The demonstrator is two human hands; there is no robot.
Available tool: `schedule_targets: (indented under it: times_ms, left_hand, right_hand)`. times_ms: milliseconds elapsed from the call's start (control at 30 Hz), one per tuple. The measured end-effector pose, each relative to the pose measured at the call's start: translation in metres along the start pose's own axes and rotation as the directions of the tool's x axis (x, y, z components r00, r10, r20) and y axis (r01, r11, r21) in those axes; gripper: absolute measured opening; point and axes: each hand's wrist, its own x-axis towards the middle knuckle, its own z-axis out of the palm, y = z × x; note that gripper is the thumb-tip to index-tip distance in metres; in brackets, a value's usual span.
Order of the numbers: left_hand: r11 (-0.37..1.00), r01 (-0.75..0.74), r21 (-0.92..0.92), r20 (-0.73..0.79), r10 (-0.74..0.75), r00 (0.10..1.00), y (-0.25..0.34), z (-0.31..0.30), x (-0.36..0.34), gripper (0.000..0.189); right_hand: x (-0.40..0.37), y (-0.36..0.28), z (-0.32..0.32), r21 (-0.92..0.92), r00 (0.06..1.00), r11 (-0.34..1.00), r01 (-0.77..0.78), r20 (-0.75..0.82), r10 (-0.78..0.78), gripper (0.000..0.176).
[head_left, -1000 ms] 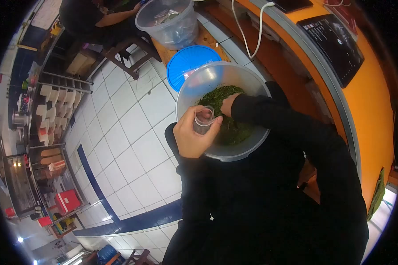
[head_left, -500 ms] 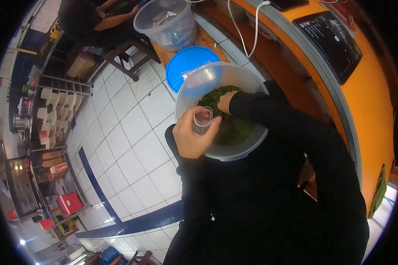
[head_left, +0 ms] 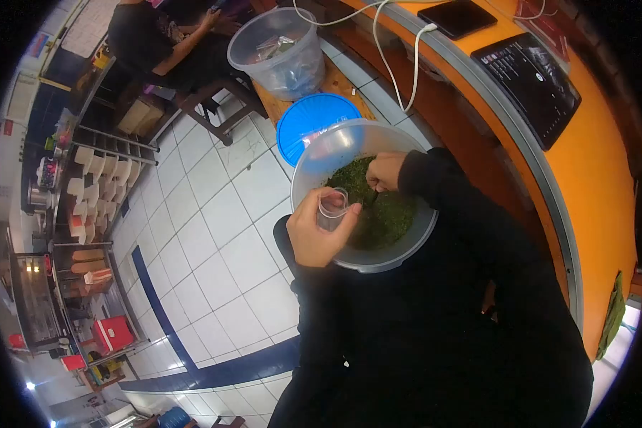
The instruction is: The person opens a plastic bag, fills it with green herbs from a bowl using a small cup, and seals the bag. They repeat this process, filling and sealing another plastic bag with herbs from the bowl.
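My left hand [head_left: 319,232] is closed around a small clear plastic cup [head_left: 332,208], held over the near left rim of a large translucent tub [head_left: 314,153]. Inside the tub lies a mass of chopped dark green leaves [head_left: 392,217]. My right hand [head_left: 386,171] reaches into the tub just above the greens, its fingers curled together. A thin dark shape shows below those fingers, too small to name. The cup looks see-through, and its contents, if any, cannot be made out.
A blue lid [head_left: 317,121] and a second clear tub [head_left: 285,71] with plastic packets rest on a wooden bench. At right is an orange counter [head_left: 599,214] with a tablet [head_left: 528,82] and white cables. Another person [head_left: 157,43] sits at upper left, near shelves.
My right hand has drawn up and to the right out of the greens, showing more of its fingers. The left hand keeps hold of the cup. The view has shifted slightly.
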Motion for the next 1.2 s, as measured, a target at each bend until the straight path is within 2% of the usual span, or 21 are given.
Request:
schedule_targets:
  times_ms: [133,200,300,400,433,500,600,767,900,967,1000,1067,1200]
  left_hand:
    - [0.999,0.014,-0.046,0.010,-0.014,1.000,0.001,-0.004,0.000,0.030]
    - [0.996,0.011,-0.086,0.002,-0.011,1.000,-0.001,-0.008,-0.003,0.030]
    - [0.983,0.044,-0.178,0.007,-0.043,0.999,-0.001,-0.023,-0.010,0.032]
    - [0.999,0.019,0.029,0.075,-0.021,0.997,0.012,-0.042,-0.012,0.038]
    - [0.999,0.018,0.038,0.068,-0.021,0.997,0.013,-0.047,-0.011,0.038]
    - [0.986,-0.008,0.164,0.147,-0.016,0.989,0.019,-0.052,-0.008,0.042]
    - [0.973,-0.041,0.227,0.200,-0.005,0.980,0.019,-0.047,-0.004,0.044]
    - [0.962,-0.039,0.269,0.207,-0.019,0.978,0.019,-0.033,0.003,0.044]
    - [0.937,-0.032,0.347,0.215,-0.046,0.976,0.033,-0.019,0.009,0.043]
    - [0.940,-0.086,0.329,0.209,0.016,0.978,0.029,-0.008,0.010,0.044]
    - [0.941,-0.137,0.310,0.201,0.075,0.977,0.026,-0.004,0.011,0.045]
    - [0.954,-0.114,0.278,0.193,0.061,0.979,0.021,-0.001,0.010,0.045]
    - [0.966,-0.049,0.255,0.140,0.014,0.990,0.012,-0.008,0.006,0.041]
  right_hand:
    - [-0.028,-0.016,-0.026,0.036,1.000,0.999,0.016,-0.027,-0.016,0.012]
    - [-0.045,-0.027,-0.041,0.124,0.995,0.992,-0.033,-0.090,0.044,0.011]
    - [-0.065,-0.034,-0.059,0.131,0.986,0.991,0.014,-0.166,0.008,0.015]
    - [-0.084,-0.044,-0.081,0.183,0.976,0.983,-0.002,-0.212,0.042,0.016]
    - [-0.088,-0.047,-0.087,0.202,0.969,0.979,-0.022,-0.237,0.071,0.016]
    - [-0.096,-0.052,-0.098,0.180,0.966,0.983,-0.044,-0.242,0.088,0.015]
    - [-0.107,-0.059,-0.111,0.163,0.941,0.987,0.000,-0.335,0.056,0.014]
    - [-0.118,-0.069,-0.120,0.001,0.885,0.997,0.078,-0.461,-0.069,0.012]
    - [-0.104,-0.085,-0.093,-0.081,0.901,0.994,0.071,-0.422,-0.099,0.016]
    - [-0.097,-0.105,-0.067,-0.260,0.847,0.964,0.057,-0.499,-0.184,0.019]
    - [-0.095,-0.113,-0.058,-0.258,0.845,0.964,0.056,-0.502,-0.183,0.019]
    - [-0.092,-0.124,-0.048,-0.380,0.773,0.922,0.074,-0.562,-0.294,0.019]
    - [-0.114,-0.119,-0.068,-0.349,0.737,0.935,0.066,-0.614,-0.282,0.020]
